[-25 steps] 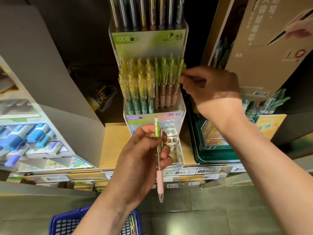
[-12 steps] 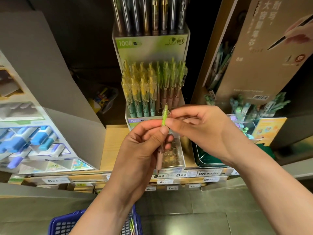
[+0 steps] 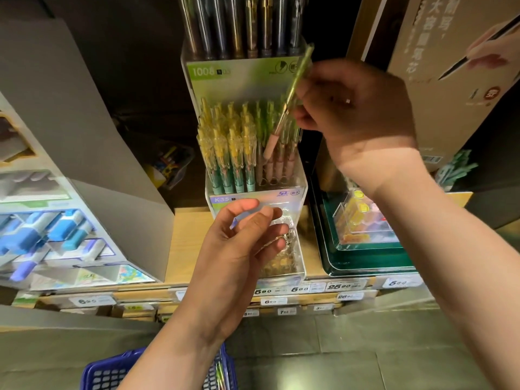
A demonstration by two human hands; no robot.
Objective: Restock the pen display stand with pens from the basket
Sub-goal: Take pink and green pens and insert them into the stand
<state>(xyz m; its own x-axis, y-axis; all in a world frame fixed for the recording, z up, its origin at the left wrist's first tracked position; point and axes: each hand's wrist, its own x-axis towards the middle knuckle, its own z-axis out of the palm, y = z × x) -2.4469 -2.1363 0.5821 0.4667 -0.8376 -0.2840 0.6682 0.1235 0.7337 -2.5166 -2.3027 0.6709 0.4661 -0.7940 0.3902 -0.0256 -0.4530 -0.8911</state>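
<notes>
My right hand (image 3: 357, 114) pinches a green pen with a pink grip (image 3: 284, 116), tilted, its tip pointing down into the right rows of the clear tiered pen display stand (image 3: 298, 175). The stand's middle tier holds several yellow-topped and green-topped pens; its lowest tier (image 3: 292, 257) shows bare holes. My left hand (image 3: 239, 246) hovers in front of that lowest tier, fingers loosely spread, holding nothing. The blue basket (image 3: 107, 374) sits at the bottom edge under my left forearm, with a few pens visible inside.
A grey cardboard display with blue erasers (image 3: 56, 229) stands on the left. A dark green tray with a clear box (image 3: 365, 266) sits on the right. A brown poster box (image 3: 439, 68) rises at the upper right. Price tags (image 3: 281, 291) line the wooden shelf edge.
The pen passed from my left hand to my right. My right hand carried it up and right to the stand's middle tier. My left hand let go and stayed low.
</notes>
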